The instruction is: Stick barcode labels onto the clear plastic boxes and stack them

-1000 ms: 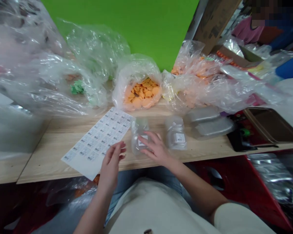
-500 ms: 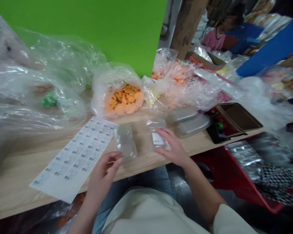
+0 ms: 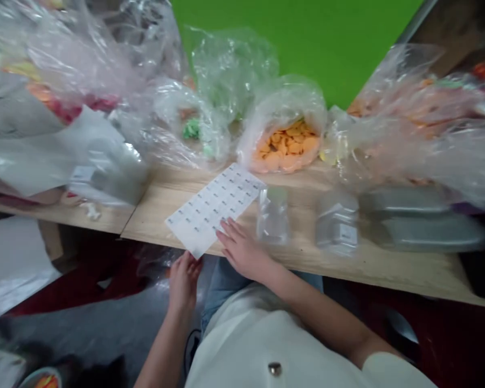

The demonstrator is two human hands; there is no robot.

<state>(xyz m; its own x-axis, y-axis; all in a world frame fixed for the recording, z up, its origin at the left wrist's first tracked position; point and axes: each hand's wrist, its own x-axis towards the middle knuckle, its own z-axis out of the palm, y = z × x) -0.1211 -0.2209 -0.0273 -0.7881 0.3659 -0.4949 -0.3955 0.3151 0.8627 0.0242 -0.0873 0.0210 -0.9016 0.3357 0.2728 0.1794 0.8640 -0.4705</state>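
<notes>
A white sheet of printed labels (image 3: 216,207) lies slanted on the wooden table. At its near corner, which overhangs the table edge, my left hand (image 3: 184,277) has its fingers curled and closed on the paper. My right hand (image 3: 246,250) rests with fingers stretched out, the tips on the sheet's right side. Just right of the sheet lies a flat clear plastic bag (image 3: 272,221). Further right is a clear plastic pack (image 3: 335,226) with a white label stuck on it. Neither hand touches these two.
Clear plastic trays (image 3: 428,223) lie at the right. Behind the sheet stand an open bag of orange discs (image 3: 289,145) and a bag with green pieces (image 3: 192,129). Blurred plastic bags (image 3: 84,81) crowd the left. A green panel (image 3: 307,43) rises at the back.
The view has swung left. My right hand has left the labelled pack and moved onto the label sheet. My left hand has gone from beside the clear bag to the sheet's near corner.
</notes>
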